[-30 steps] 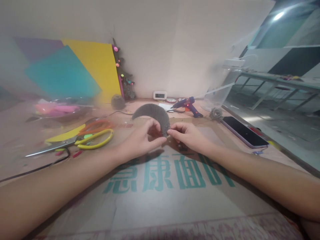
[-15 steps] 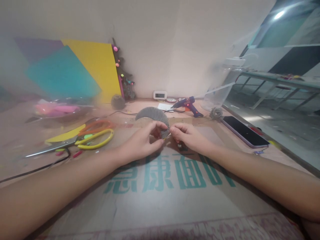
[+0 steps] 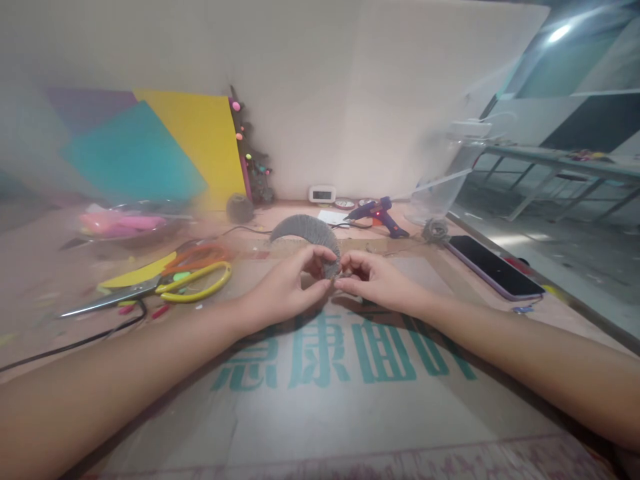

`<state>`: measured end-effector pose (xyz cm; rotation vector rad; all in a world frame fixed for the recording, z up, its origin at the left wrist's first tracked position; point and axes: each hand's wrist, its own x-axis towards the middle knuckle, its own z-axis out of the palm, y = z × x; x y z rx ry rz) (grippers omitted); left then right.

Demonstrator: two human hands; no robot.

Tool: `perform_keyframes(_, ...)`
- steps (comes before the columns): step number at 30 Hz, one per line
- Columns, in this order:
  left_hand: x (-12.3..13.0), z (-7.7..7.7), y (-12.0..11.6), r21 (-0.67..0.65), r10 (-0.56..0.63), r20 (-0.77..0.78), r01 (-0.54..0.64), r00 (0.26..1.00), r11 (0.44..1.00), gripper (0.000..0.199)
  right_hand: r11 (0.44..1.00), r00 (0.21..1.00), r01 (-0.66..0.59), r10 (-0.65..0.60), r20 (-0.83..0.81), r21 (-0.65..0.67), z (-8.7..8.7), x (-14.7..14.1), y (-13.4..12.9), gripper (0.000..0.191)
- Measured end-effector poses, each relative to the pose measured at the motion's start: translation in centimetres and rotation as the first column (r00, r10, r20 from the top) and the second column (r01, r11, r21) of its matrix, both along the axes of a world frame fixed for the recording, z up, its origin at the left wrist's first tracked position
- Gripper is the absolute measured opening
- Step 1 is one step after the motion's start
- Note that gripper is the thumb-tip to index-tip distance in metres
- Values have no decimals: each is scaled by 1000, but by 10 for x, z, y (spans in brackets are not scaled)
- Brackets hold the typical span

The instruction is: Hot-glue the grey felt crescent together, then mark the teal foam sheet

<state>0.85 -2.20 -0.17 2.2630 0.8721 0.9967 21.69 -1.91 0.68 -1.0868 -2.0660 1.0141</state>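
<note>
A grey crescent wrapped in yarn (image 3: 307, 229) stands up from the work surface, its curve arching to the left behind my fingers. My left hand (image 3: 295, 283) is closed round its lower right end, thumb and fingertips pinching there. Close against it, my right hand (image 3: 373, 277) pinches at the same end with thumb and forefinger. Whatever thin piece lies between the right fingertips is too small to make out. Under both wrists lies a plastic-covered board with green characters (image 3: 320, 357).
Yellow-handled scissors (image 3: 195, 283) lie left, near a plastic dish of pink pieces (image 3: 123, 225). Behind are a blue glue gun (image 3: 379, 217) with a lit red light, a small white clock (image 3: 322, 194) and a clear container (image 3: 440, 180). A phone (image 3: 495, 268) rests by the right edge.
The right hand has turned, its thumb now lower and its fingertips nearer the left hand's at the crescent's end. The left hand keeps its grip. The whole view has shifted slightly.
</note>
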Motion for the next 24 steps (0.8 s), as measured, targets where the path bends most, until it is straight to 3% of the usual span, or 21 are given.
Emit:
perform_keyframes(7,0,1,-2,82,7,-34,-4,999,997,28,1000,1000,-5,5,-8,-6,0,-1,-1,21)
perform_keyframes(17,0,3,-3,95,13,-47,-8,999,995,28,999,1000,0,-1,-13,-35,4,-2,-4,22)
perform_keyframes(24,-2,3,-3,70,-12,-19,14,1000,997,26,999,999,-26,26,23,21,1,-1,-2,21)
